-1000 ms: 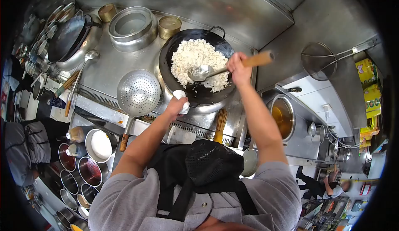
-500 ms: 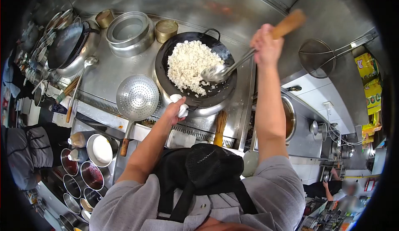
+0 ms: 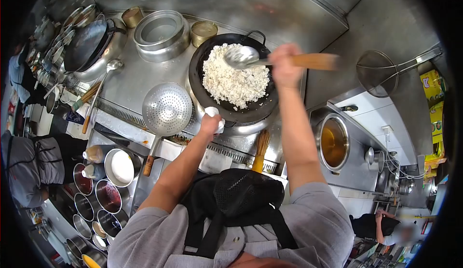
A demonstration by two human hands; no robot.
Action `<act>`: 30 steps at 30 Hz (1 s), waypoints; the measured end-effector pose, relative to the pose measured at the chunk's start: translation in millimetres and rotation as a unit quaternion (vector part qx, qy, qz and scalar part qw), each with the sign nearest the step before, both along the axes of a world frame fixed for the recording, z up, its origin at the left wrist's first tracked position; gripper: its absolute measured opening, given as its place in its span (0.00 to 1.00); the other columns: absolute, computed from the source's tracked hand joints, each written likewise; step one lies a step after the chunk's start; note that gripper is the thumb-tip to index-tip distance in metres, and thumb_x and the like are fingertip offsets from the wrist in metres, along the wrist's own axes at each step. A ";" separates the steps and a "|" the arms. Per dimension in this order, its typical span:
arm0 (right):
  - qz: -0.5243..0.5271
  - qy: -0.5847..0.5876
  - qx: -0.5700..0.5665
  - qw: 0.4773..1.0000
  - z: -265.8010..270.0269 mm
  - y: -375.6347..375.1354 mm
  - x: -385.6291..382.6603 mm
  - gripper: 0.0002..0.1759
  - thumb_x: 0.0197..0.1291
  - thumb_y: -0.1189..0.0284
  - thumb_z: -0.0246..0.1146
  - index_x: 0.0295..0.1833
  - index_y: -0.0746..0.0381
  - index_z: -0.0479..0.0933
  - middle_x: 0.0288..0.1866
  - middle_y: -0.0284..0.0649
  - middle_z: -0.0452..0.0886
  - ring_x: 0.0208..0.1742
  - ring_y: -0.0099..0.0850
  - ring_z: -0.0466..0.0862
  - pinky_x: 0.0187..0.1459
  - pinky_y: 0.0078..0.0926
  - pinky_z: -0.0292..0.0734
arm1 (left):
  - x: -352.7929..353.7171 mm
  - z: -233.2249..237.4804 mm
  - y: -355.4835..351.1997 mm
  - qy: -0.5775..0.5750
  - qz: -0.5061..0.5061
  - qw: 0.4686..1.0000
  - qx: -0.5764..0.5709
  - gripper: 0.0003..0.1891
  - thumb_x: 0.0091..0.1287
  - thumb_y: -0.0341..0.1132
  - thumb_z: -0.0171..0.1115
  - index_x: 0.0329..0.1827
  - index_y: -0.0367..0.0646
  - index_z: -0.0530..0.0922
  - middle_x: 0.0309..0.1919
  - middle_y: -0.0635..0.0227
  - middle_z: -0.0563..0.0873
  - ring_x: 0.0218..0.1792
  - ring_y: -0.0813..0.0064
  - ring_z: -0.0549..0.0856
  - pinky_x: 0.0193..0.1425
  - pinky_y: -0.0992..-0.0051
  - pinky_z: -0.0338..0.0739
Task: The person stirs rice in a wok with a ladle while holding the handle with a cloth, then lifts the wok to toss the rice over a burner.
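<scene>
A black wok [image 3: 251, 110] full of white rice [image 3: 234, 81] sits on the steel stove. My left hand [image 3: 210, 122] grips the wok's near handle through a white cloth [image 3: 214, 114]. My right hand [image 3: 284, 65] is closed around the wooden handle of a metal ladle [image 3: 241, 56], whose bowl hovers over the far side of the rice. The ladle and hand are motion-blurred.
A perforated skimmer [image 3: 167, 108] lies left of the wok. A second wok [image 3: 89, 44], a steel pot [image 3: 160, 33] and tins stand at the back. Seasoning bowls [image 3: 110, 195] sit lower left, an oil pot [image 3: 333, 143] at right. A person [image 3: 29, 167] works at left, another person [image 3: 381, 222] far right.
The ladle lifted out of the rice toward the wok's right rim, then swung back over the far side. My left hand kept its hold on the wok handle.
</scene>
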State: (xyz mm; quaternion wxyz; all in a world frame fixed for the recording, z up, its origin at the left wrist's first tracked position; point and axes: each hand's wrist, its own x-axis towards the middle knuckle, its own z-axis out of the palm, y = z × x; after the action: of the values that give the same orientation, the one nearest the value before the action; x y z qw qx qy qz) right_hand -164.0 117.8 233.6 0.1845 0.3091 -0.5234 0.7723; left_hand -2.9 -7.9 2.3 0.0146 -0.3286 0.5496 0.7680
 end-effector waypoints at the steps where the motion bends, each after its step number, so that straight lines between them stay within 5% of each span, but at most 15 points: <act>1: -0.030 -0.033 0.080 0.996 -57.4 -8.2 -24.2 0.14 0.63 0.69 0.62 0.26 0.60 0.69 0.17 0.29 0.68 0.18 0.20 0.68 0.22 0.21 0.65 | 1.3 4.4 1.8 -0.015 -0.006 1.000 0.003 0.13 0.56 0.33 0.58 0.41 0.35 0.74 0.27 0.60 0.81 0.20 0.68 0.80 0.15 0.67 0.71; 3: 0.038 -0.093 0.100 0.990 -40.7 -23.1 -29.1 0.13 0.63 0.67 0.62 0.27 0.60 0.71 0.15 0.28 0.66 0.17 0.20 0.66 0.22 0.22 0.64 | -7.3 11.5 -3.8 -0.023 0.001 1.000 0.002 0.13 0.56 0.33 0.58 0.41 0.35 0.74 0.27 0.60 0.81 0.20 0.68 0.81 0.15 0.67 0.71; 5: 0.001 -0.064 0.266 0.962 25.1 -33.4 -18.1 0.16 0.63 0.65 0.62 0.24 0.60 0.70 0.14 0.28 0.66 0.16 0.20 0.65 0.21 0.22 0.62 | -1.7 4.8 -2.4 -0.040 -0.029 0.999 -0.020 0.13 0.56 0.33 0.59 0.41 0.36 0.74 0.27 0.60 0.81 0.19 0.67 0.80 0.14 0.67 0.70; 7: 0.045 -0.050 0.261 0.963 64.3 -21.5 27.1 0.20 0.63 0.64 0.62 0.21 0.60 0.69 0.15 0.29 0.68 0.17 0.20 0.66 0.21 0.23 0.61 | -6.3 8.1 -1.0 0.001 0.021 1.000 -0.008 0.12 0.55 0.33 0.60 0.40 0.35 0.74 0.25 0.61 0.81 0.18 0.68 0.80 0.14 0.68 0.70; 9: 0.225 -0.028 0.122 0.966 59.3 -0.4 61.1 0.21 0.63 0.64 0.61 0.19 0.61 0.70 0.17 0.30 0.71 0.20 0.20 0.69 0.24 0.21 0.63 | 0.8 1.9 0.3 -0.006 -0.008 1.000 -0.010 0.16 0.56 0.34 0.59 0.45 0.33 0.76 0.31 0.59 0.82 0.27 0.67 0.82 0.27 0.66 0.76; 11: 0.126 0.009 0.129 0.984 -8.2 -0.5 67.0 0.20 0.64 0.65 0.60 0.21 0.60 0.68 0.18 0.30 0.71 0.23 0.19 0.69 0.28 0.19 0.64 | 2.2 9.2 -0.7 0.000 -0.017 1.000 -0.002 0.15 0.56 0.34 0.59 0.44 0.34 0.76 0.30 0.59 0.82 0.26 0.67 0.82 0.24 0.66 0.75; 12: 0.053 0.014 0.244 0.968 -45.6 -2.3 53.8 0.18 0.64 0.67 0.59 0.22 0.59 0.67 0.17 0.28 0.68 0.23 0.18 0.69 0.28 0.18 0.63 | 2.8 9.4 -0.2 -0.016 -0.016 1.000 -0.006 0.14 0.56 0.34 0.59 0.43 0.35 0.76 0.29 0.59 0.82 0.24 0.67 0.82 0.23 0.66 0.74; 13: 0.107 -0.078 0.177 0.975 -72.0 -4.6 24.5 0.15 0.64 0.68 0.59 0.24 0.59 0.68 0.16 0.27 0.67 0.18 0.19 0.66 0.22 0.21 0.61 | 1.5 10.4 0.3 -0.030 -0.018 0.999 -0.011 0.13 0.56 0.34 0.58 0.42 0.36 0.76 0.28 0.60 0.82 0.23 0.67 0.81 0.21 0.66 0.73; 15: 0.064 -0.164 0.182 0.968 -0.7 9.0 2.1 0.15 0.64 0.67 0.60 0.25 0.58 0.69 0.16 0.26 0.66 0.15 0.18 0.64 0.19 0.20 0.59 | -0.6 -5.7 0.2 -0.012 -0.013 1.000 -0.009 0.13 0.57 0.35 0.58 0.42 0.37 0.76 0.27 0.60 0.82 0.22 0.66 0.81 0.19 0.65 0.72; 17: -0.006 -0.092 0.065 0.994 77.9 51.9 -0.9 0.13 0.63 0.68 0.62 0.27 0.57 0.68 0.16 0.26 0.65 0.14 0.17 0.62 0.16 0.18 0.56 | -2.7 1.2 -3.7 -0.020 -0.037 0.999 -0.002 0.13 0.56 0.36 0.60 0.38 0.35 0.75 0.23 0.61 0.81 0.16 0.70 0.79 0.12 0.68 0.68; 21: -0.138 -0.051 -0.085 0.985 20.4 80.8 -32.9 0.10 0.63 0.73 0.61 0.29 0.60 0.69 0.15 0.25 0.61 0.13 0.17 0.61 0.14 0.18 0.54 | 1.7 16.3 -4.8 -0.035 -0.047 0.998 -0.015 0.12 0.56 0.36 0.60 0.36 0.35 0.76 0.24 0.59 0.81 0.17 0.68 0.80 0.13 0.67 0.69; 22: 0.021 -0.172 -0.223 0.959 -14.6 74.2 -49.2 0.10 0.63 0.73 0.61 0.30 0.60 0.68 0.14 0.25 0.61 0.13 0.18 0.61 0.13 0.19 0.55 | 3.0 9.7 -3.0 -0.036 -0.047 0.998 -0.015 0.12 0.56 0.36 0.60 0.36 0.35 0.76 0.24 0.59 0.81 0.17 0.68 0.80 0.13 0.67 0.69; 23: -0.022 -0.151 -0.049 0.987 -40.6 69.3 -65.4 0.10 0.63 0.73 0.61 0.32 0.61 0.67 0.14 0.27 0.61 0.12 0.19 0.62 0.13 0.20 0.55 | 0.8 -2.0 -2.0 -0.021 -0.042 0.999 -0.019 0.13 0.56 0.36 0.60 0.38 0.35 0.76 0.25 0.59 0.82 0.18 0.67 0.80 0.14 0.66 0.70; 27: -0.072 -0.134 -0.011 0.988 62.1 33.7 -34.0 0.12 0.64 0.71 0.61 0.32 0.61 0.67 0.14 0.28 0.62 0.12 0.19 0.61 0.15 0.20 0.56 | 3.0 18.4 -7.6 -0.038 -0.047 0.998 -0.018 0.19 0.55 0.36 0.60 0.46 0.32 0.75 0.30 0.56 0.83 0.23 0.65 0.83 0.18 0.65 0.74; 30: -0.005 -0.047 -0.051 0.998 40.7 27.9 -32.7 0.11 0.64 0.71 0.61 0.32 0.61 0.67 0.14 0.28 0.62 0.12 0.20 0.61 0.17 0.19 0.59 | -3.1 2.5 -8.2 -0.017 -0.026 0.999 -0.025 0.20 0.55 0.35 0.60 0.48 0.30 0.74 0.30 0.56 0.83 0.25 0.64 0.83 0.20 0.65 0.76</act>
State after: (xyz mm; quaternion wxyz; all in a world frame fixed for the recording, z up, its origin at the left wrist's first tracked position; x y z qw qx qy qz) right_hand -196.7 145.8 274.3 0.1789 0.2605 -0.4931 0.8106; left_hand -6.0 -16.0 4.8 0.0362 -0.3275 0.5769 0.7474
